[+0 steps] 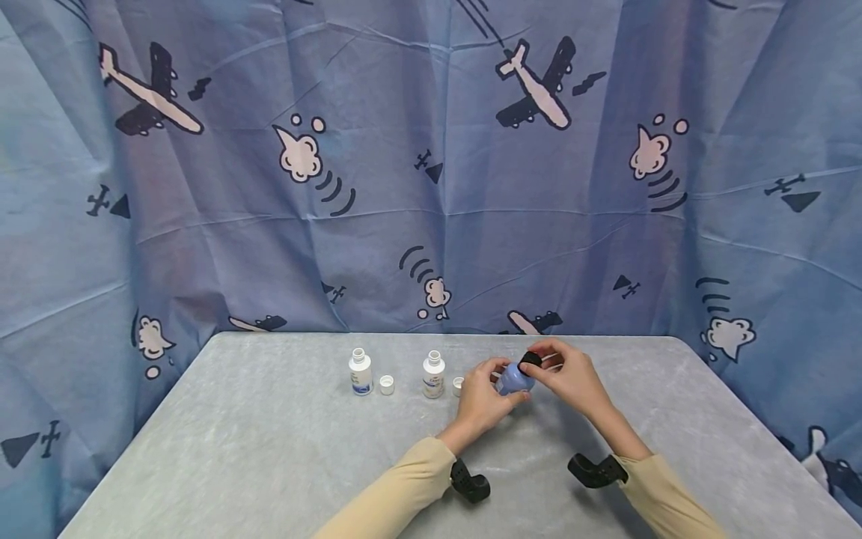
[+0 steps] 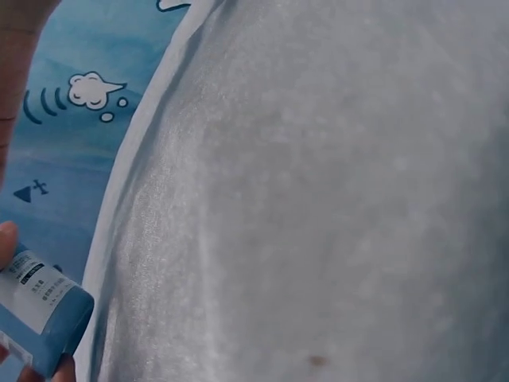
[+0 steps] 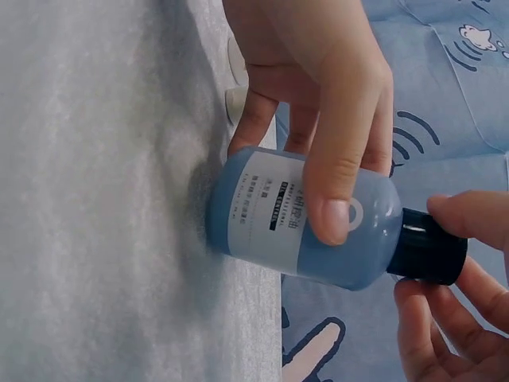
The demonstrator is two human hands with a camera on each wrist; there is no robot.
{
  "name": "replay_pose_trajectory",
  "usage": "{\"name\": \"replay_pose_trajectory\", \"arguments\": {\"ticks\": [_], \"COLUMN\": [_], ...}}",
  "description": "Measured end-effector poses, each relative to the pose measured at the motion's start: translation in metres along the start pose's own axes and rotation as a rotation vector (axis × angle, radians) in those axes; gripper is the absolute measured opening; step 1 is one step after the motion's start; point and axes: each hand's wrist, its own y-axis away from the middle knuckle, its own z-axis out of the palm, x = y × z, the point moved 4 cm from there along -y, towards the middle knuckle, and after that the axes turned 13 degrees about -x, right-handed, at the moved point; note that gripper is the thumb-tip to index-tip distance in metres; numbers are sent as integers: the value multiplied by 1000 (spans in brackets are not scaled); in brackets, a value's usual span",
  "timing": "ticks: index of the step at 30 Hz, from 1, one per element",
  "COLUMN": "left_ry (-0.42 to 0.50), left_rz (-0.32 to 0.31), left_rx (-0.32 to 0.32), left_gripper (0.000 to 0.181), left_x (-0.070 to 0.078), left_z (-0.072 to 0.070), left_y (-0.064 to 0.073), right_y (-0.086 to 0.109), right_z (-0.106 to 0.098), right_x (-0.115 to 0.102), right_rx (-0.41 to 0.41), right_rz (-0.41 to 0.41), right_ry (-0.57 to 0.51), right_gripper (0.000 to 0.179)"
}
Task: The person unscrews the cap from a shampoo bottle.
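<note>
A blue bottle with a white printed label is tilted just over the table, its black cap on its neck. My left hand grips the bottle's body, thumb across the label in the right wrist view. With thumb and fingertips, my right hand pinches the black cap. Only the bottle's lower part and a few fingertips show in the left wrist view. Left of the hands stand two white bottles, one nearer and one farther off, both with bare necks.
A small white cap lies between the white bottles, and another white cap sits by my left hand, partly hidden. The grey-white table ends at a blue curtain printed with planes.
</note>
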Motion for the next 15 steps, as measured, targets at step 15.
{"name": "replay_pose_trajectory", "arguments": {"ticks": [15], "left_ry": [18], "left_rz": [41], "left_rx": [-57], "left_gripper": [50], "left_x": [0], "left_z": [-1], "left_y": [-1], "right_y": [2], "right_z": [-2], "right_x": [-7], "right_rx": [-49], "right_rz": [-142], "right_ry": [-40], "right_gripper": [30]}}
